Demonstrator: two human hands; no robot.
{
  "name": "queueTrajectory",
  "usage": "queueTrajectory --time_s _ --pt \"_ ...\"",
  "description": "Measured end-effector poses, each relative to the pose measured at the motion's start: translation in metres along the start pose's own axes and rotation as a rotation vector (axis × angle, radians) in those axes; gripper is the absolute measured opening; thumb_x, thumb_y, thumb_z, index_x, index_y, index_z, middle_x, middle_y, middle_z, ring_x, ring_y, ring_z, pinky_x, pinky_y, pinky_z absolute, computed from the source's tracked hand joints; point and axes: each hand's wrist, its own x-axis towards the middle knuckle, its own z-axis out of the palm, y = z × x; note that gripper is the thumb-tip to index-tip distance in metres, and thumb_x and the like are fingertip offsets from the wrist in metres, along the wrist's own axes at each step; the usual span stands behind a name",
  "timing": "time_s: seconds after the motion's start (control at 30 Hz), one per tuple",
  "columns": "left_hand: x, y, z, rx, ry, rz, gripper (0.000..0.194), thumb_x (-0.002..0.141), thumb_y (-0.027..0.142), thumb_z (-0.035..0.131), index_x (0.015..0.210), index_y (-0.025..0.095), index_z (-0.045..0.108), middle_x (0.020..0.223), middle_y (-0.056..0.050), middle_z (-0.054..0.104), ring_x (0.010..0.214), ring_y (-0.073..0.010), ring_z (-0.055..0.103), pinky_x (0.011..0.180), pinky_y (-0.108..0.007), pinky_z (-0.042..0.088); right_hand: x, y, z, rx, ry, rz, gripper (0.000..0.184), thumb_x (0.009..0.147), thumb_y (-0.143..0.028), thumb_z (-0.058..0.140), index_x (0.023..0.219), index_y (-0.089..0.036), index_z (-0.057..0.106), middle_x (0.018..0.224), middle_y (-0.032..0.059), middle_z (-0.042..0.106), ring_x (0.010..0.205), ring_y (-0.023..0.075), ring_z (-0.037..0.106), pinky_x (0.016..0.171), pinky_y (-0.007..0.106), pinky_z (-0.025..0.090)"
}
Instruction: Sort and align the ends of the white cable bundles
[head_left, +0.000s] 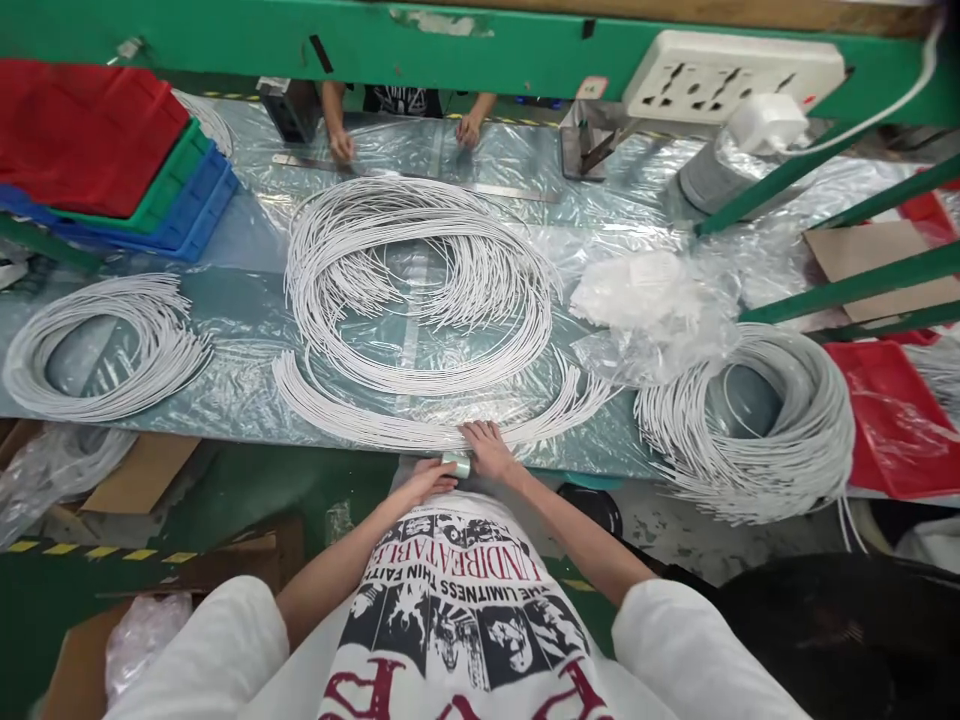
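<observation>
A big loose coil of thin white cables (420, 290) lies in the middle of the plastic-covered table (247, 400). Its near strands (420, 432) run along the front edge. My right hand (487, 450) rests on those strands with its fingers laid over them. My left hand (429, 480) is just below the table edge, closed round a small roll of tape (456, 464), touching the right hand.
Another white cable coil (97, 345) lies at the left, and a thicker one (757, 420) at the right beside crumpled plastic (652, 300). Stacked coloured bins (112, 160) sit far left, red trays (892, 420) far right. Another person's hands (341, 145) work across the table. A power strip (731, 75) hangs on the green frame.
</observation>
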Motion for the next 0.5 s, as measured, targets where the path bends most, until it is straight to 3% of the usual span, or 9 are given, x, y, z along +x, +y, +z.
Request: queueTrajectory --time_s 0.1,0.3,0.4,0.5 --pt "0.004 -0.005 0.000 0.010 -0.005 -0.029 0.031 0.067 0.027 0.088 0.083 0.012 0.066 0.074 -0.009 0.071 0.063 -0.0188 0.069 0.065 -0.026 0.059 0.006 0.000 0.001 -0.078 -0.003 -0.020 0.059 0.082 -0.017 0.058 0.140 -0.011 0.046 0.143 0.0176 0.047 0.135 0.0314 0.035 0.118 0.048 0.016" --pt "0.005 -0.017 0.002 -0.019 0.063 -0.038 0.017 0.081 0.020 0.077 0.091 0.011 0.066 0.076 -0.005 0.072 0.064 -0.0143 0.068 0.062 -0.024 0.058 0.022 -0.001 -0.003 -0.178 -0.033 -0.081 0.044 0.082 -0.014 0.059 0.125 -0.009 0.054 0.127 0.0205 0.056 0.119 0.0338 0.045 0.107 0.046 0.031" --pt "0.003 -0.025 0.005 -0.060 0.105 -0.012 0.024 0.077 0.023 0.081 0.091 0.009 0.067 0.079 -0.008 0.072 0.066 -0.0158 0.069 0.062 -0.025 0.059 0.031 -0.004 0.000 -0.210 -0.047 -0.093 0.042 0.081 -0.014 0.063 0.121 -0.006 0.056 0.122 0.0234 0.056 0.116 0.0358 0.047 0.102 0.047 0.035" --pt "0.001 -0.033 0.007 -0.108 0.143 0.033 0.036 0.066 0.029 0.090 0.088 0.009 0.069 0.085 -0.013 0.073 0.068 -0.0180 0.070 0.063 -0.024 0.059 0.039 -0.008 0.005 -0.231 -0.064 -0.090 0.036 0.085 -0.015 0.062 0.120 -0.006 0.057 0.120 0.0205 0.057 0.114 0.0328 0.051 0.101 0.046 0.038"
